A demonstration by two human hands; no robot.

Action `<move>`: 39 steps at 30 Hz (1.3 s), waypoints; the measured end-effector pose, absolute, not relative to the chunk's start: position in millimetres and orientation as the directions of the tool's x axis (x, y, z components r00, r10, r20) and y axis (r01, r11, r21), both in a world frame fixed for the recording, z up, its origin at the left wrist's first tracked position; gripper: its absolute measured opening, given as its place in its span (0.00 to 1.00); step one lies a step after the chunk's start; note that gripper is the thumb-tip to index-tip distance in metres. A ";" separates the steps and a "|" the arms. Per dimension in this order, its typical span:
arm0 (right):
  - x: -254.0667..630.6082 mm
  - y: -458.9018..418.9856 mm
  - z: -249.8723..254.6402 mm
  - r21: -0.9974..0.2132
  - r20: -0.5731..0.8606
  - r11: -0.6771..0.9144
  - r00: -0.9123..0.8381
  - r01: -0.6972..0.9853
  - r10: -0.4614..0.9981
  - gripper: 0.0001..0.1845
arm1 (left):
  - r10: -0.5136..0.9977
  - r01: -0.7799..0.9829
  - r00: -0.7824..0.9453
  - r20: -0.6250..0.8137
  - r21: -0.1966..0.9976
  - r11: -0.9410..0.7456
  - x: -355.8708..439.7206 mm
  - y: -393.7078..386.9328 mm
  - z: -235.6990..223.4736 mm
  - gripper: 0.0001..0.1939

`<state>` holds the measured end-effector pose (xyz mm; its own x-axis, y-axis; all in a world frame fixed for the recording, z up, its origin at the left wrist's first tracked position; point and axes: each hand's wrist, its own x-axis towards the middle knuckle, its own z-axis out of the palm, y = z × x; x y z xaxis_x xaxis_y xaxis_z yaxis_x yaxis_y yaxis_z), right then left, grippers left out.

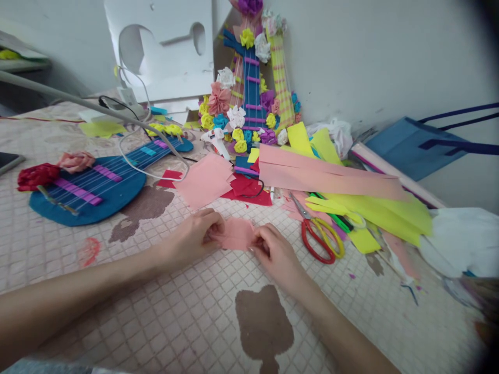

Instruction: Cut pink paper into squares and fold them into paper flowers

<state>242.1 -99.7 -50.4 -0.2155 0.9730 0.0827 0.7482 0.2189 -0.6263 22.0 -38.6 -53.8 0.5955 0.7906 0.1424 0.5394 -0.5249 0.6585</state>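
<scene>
A small piece of pink crepe paper (236, 234) is stretched between my two hands, just above the quilted tablecloth (195, 311). Its left edge is pinched in the closed fingers of my left hand (202, 232). On the opposite edge, my right hand (276, 254) grips it between thumb and fingers. Beyond my hands lies a stack of pink paper squares (206, 179), beside red paper pieces (247, 188). Scissors with red and yellow handles (317, 241) rest to the right of my right hand.
At left lies a blue paper guitar (105, 182) with paper roses (39, 176). A white glue gun (216, 141) stands behind, its cable looping across the guitar. Decorated guitars (252, 88) lean on the wall. Pink strips (327, 171) and yellow sheets (382, 213) pile up at right.
</scene>
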 end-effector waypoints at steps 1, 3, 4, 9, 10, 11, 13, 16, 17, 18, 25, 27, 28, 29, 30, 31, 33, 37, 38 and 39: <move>243.9 -99.3 -49.2 -0.648 0.079 0.225 -0.229 0.728 0.970 0.08 | 0.796 0.544 0.591 0.131 0.663 -0.514 20.4 -37.0 -53.3 0.08; 247.6 -98.8 -46.9 -0.685 0.075 0.233 -0.252 0.690 0.965 0.08 | 0.804 0.554 0.585 0.108 0.670 -0.493 17.5 -33.4 -51.8 0.09; 249.7 -98.7 -46.0 -0.707 0.071 0.234 -0.262 0.667 0.962 0.08 | 0.807 0.557 0.583 0.097 0.675 -0.484 16.2 -31.5 -50.9 0.09; 261.5 -94.9 -46.7 -0.881 -0.002 0.083 -0.178 0.467 0.984 0.03 | 0.838 0.562 0.546 0.000 0.741 -0.367 11.8 -23.4 -45.1 0.12; 263.5 -93.1 -48.2 -0.902 -0.009 0.045 -0.123 0.430 0.992 0.05 | 0.851 0.567 0.525 -0.015 0.751 -0.337 11.9 -22.5 -43.7 0.13; 265.1 -91.1 -50.0 -0.914 -0.010 0.018 -0.067 0.405 0.998 0.06 | 0.863 0.574 0.504 -0.021 0.755 -0.317 12.4 -21.7 -42.2 0.13; 266.9 -86.8 -53.7 -0.915 0.001 -0.004 0.012 0.404 1.000 0.07 | 0.878 0.599 0.478 -0.019 0.738 -0.310 14.6 -20.4 -39.7 0.11; 265.5 -80.0 -56.8 -0.870 0.036 0.020 0.023 0.493 0.999 0.04 | 0.875 0.647 0.484 -0.011 0.677 -0.350 19.8 -18.0 -38.0 0.10; 264.2 -77.7 -56.5 -0.847 0.046 0.038 0.002 0.531 0.999 0.03 | 0.869 0.658 0.495 -0.010 0.657 -0.367 21.5 -17.1 -38.1 0.09; 262.7 -75.4 -55.6 -0.819 0.053 0.058 -0.026 0.571 0.998 0.03 | 0.863 0.668 0.506 -0.012 0.638 -0.383 23.2 -16.1 -38.5 0.09; 256.6 -66.5 -44.2 -0.600 0.032 0.181 -0.203 0.779 0.979 0.06 | 0.814 0.677 0.580 -0.036 0.576 -0.457 33.9 -9.0 -38.8 0.11; 256.1 -67.0 -43.1 -0.593 0.010 0.175 -0.209 0.786 0.978 0.05 | 0.807 0.655 0.590 -0.030 0.601 -0.458 37.6 -6.6 -36.8 0.11; 255.8 -67.5 -42.8 -0.593 0.004 0.171 -0.209 0.787 0.978 0.05 | 0.807 0.650 0.589 -0.042 0.618 -0.442 39.3 -5.6 -35.8 0.11; 255.5 -67.9 -42.7 -0.598 0.005 0.168 -0.206 0.784 0.979 0.05 | 0.806 0.645 0.588 -0.066 0.639 -0.418 40.7 -4.8 -35.1 0.11; 255.2 -68.1 -42.6 -0.607 0.010 0.169 -0.205 0.776 0.979 0.06 | 0.804 0.639 0.588 -0.093 0.662 -0.391 41.7 -4.4 -34.6 0.11; 254.9 -68.2 -42.6 -0.621 0.018 0.174 -0.208 0.764 0.978 0.06 | 0.798 0.631 0.591 -0.118 0.684 -0.366 42.2 -4.1 -34.4 0.11; 254.8 -67.9 -42.3 -0.661 0.052 0.188 -0.206 0.727 0.977 0.06 | 0.791 0.612 0.595 -0.141 0.717 -0.333 42.1 -4.3 -35.0 0.09; 255.4 -69.4 -39.0 -0.709 0.240 0.207 -0.046 0.674 0.970 0.10 | 0.839 0.599 0.539 -0.078 0.736 -0.316 40.4 -4.3 -37.5 0.05; 255.1 -70.7 -37.5 -0.715 0.285 0.217 -0.007 0.664 0.959 0.12 | 0.853 0.599 0.519 -0.061 0.738 -0.312 40.2 -3.9 -38.2 0.04; 254.4 -72.5 -35.9 -0.720 0.318 0.232 0.014 0.654 0.948 0.12 | 0.863 0.596 0.503 -0.048 0.743 -0.305 40.0 -3.4 -39.0 0.05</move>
<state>254.4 -72.5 -35.9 0.0143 0.9480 0.3180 0.6542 0.2316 -0.7200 40.0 -3.4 -39.0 0.5026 0.8632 -0.0480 0.5955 -0.3054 0.7430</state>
